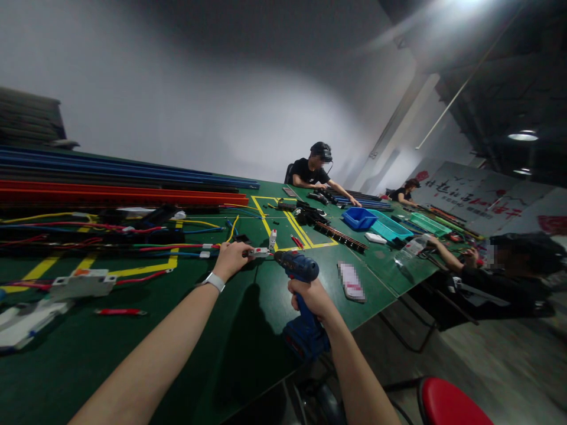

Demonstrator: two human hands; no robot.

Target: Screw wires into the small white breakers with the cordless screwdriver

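Observation:
A blue cordless drill [305, 268] is gripped by its handle in my right hand [313, 298], its chuck pointing left. My left hand [233, 260] pinches a small white circuit breaker [260, 252] on the green table. The drill's tip is right at the breaker's right end; whether they touch I cannot tell. Just behind stands another small white breaker [273, 238]. Yellow, red and blue wires [199, 248] run along the table to the left of my left hand. A short red wire [120, 311] lies nearer to me, beside a larger white breaker block [83, 284].
Long orange rails [124, 195] and blue rails [124, 168] lie along the back left. A phone [352, 282] rests right of the drill. Beyond are a blue bin [359, 218], a teal tray [390, 226] and a plastic bottle [410, 251]. Several people sit around the table. A red stool [452, 401] stands at lower right.

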